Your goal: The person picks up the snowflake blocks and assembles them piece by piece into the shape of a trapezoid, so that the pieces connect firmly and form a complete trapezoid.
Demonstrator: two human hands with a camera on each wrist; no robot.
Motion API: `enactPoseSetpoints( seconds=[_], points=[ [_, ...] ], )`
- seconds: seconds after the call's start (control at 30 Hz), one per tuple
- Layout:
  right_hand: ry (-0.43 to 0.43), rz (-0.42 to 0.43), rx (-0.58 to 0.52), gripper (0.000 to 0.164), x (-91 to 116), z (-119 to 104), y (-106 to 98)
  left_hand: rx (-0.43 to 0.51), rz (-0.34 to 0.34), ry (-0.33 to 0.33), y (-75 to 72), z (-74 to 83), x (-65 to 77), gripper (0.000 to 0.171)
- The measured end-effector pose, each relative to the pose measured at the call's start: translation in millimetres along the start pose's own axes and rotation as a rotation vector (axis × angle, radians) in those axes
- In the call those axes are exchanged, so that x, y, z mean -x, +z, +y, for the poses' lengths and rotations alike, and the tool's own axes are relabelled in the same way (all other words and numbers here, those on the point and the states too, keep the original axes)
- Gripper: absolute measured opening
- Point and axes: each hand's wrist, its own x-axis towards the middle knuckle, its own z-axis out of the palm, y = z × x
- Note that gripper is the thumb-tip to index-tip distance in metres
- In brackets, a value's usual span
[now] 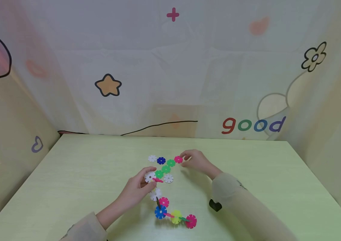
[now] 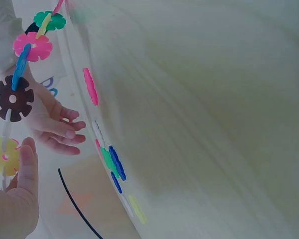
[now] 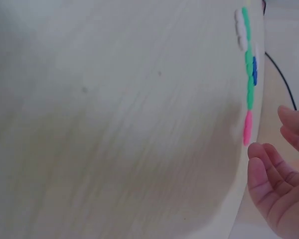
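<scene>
My left hand [image 1: 135,188] pinches a chain of notched plastic discs by its upper end, at a white disc [image 1: 150,177]. From there the chain hangs down and bends right, through a blue disc [image 1: 160,212] and a yellow disc [image 1: 176,217] to a pink disc [image 1: 191,221]. A brown disc [image 2: 13,98] of the chain shows face-on in the left wrist view. My right hand [image 1: 199,163] is beside a loose pink disc [image 1: 178,159] on the table; thumb and fingers [image 3: 257,172] are apart, holding nothing.
Several loose discs lie flat on the pale table [image 1: 248,160]: green discs [image 1: 165,169] in a slanting row, a dark blue disc [image 1: 161,160] and white discs [image 1: 168,178]. A small black object [image 1: 215,205] shows by the right sleeve. A printed curtain [image 1: 128,60] stands behind.
</scene>
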Motion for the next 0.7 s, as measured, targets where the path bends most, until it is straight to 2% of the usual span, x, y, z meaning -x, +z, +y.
enactPoseSetpoints(
  seconds=[0.3, 0.5, 0.7],
  points=[
    [0.030, -0.082, 0.103, 0.037, -19.5, 3.9, 10.7, -0.013, 0.002, 0.008, -3.9, 29.7, 13.8, 0.040],
    [0.018, -0.077, 0.190, 0.036, -21.8, 0.1, 15.2, -0.021, 0.002, 0.008, -4.1, 31.5, 14.3, 0.040],
    [-0.014, -0.064, 0.173, 0.040, -22.0, -8.4, 22.2, -0.020, -0.004, -0.004, -3.5, 27.2, 11.3, 0.040]
  ],
)
